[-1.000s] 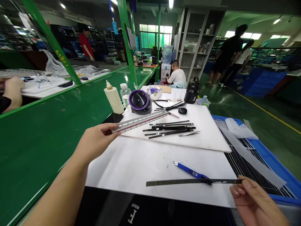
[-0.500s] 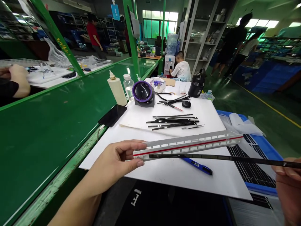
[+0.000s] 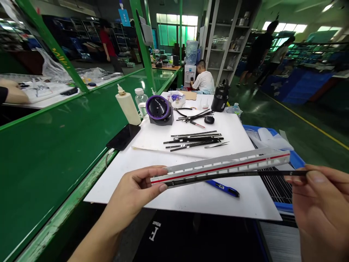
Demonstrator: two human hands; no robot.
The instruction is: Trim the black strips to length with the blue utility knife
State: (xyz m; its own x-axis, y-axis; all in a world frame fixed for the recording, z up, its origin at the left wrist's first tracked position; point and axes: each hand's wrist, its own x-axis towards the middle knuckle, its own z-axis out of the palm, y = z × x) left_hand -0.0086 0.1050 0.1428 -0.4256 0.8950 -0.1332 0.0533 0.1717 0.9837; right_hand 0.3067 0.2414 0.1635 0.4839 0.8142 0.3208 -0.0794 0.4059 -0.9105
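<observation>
My left hand (image 3: 133, 191) grips the near end of a long white slotted plastic shell with a red stripe (image 3: 218, 168), like a model train car body, between thumb and fingers. A thin black strip (image 3: 253, 173) runs along the lower edge of the shell; its left end lies at my left thumb. Thumb and fingers of my right hand (image 3: 321, 200) pinch the strip's right end, just past the shell. Below them on the white board (image 3: 174, 200) lies a blue pen-shaped tool (image 3: 222, 188), partly covered by the shell.
Several black strips (image 3: 195, 140) and tweezers (image 3: 217, 145) lie on a white foam sheet. Behind them stand a purple-rimmed fan (image 3: 158, 108), bottles (image 3: 128, 108) and a black flask (image 3: 220, 98). A blue tray (image 3: 298, 160) sits at the right; a phone (image 3: 123, 137) lies left.
My right hand has come in leftward with the strip, whose left part now lies up against the shell's lower edge. The shell stays in my left hand, and the view has shifted slightly.
</observation>
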